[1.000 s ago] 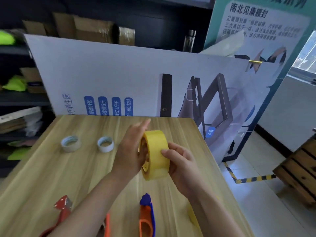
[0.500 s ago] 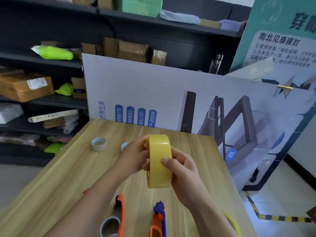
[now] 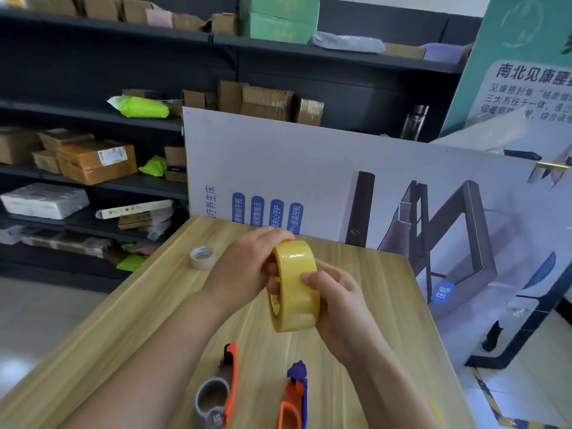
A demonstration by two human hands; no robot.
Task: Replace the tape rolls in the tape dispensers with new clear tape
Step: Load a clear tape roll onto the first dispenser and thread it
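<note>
A wide yellowish clear tape roll [image 3: 297, 289] is held upright above the wooden table [image 3: 154, 305]. My left hand [image 3: 247, 267] grips its left side, with fingers over the top rim and into the core. My right hand [image 3: 337, 301] holds the right side, thumb lying across the outer band. Below the hands lie two tape dispensers: an orange one [image 3: 229, 379] with a grey core ring, and an orange and blue one [image 3: 295, 394]. A small near-empty tape roll [image 3: 201, 257] sits on the table at the far left.
A printed white board [image 3: 309, 168] stands along the table's far edge. Dark shelves [image 3: 93, 119] with cardboard boxes fill the left and back. The table's right edge drops to a tiled floor [image 3: 510, 382] with yellow and black tape.
The camera has lifted and swung left, so the shelves show more. The roll has stayed between both hands, turning slightly. My left fingers now curl over its top rim. One small roll is hidden behind my left hand.
</note>
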